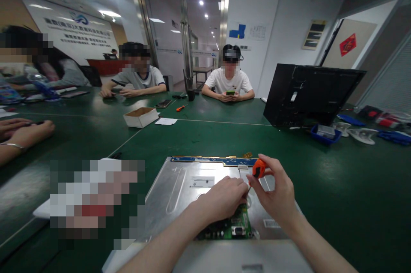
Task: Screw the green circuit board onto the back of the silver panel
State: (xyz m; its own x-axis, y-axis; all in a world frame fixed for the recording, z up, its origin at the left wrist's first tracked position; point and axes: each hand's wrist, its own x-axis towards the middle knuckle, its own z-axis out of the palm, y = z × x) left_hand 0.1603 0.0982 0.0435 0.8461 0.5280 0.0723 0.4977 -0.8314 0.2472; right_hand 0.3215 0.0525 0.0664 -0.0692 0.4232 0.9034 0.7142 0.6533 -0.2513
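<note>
A silver metal panel (173, 204) lies in front of me on the green table, with a blue circuit strip (199, 159) along its far edge. My right hand (276, 187) grips an orange and black screwdriver (258, 168), its thin shaft slanting down to the left. My left hand (226, 196) is closed beside the screwdriver's shaft, above a green circuit board (239, 223); whatever its fingertips hold is hidden. The screwdriver's tip is also hidden by the left fingers.
An open white box (141, 117), a paper (166, 121) and another orange screwdriver (181, 108) lie farther back. A black monitor casing (314, 95) and a blue tray (326, 133) stand at right. Other people sit around the table's far and left sides.
</note>
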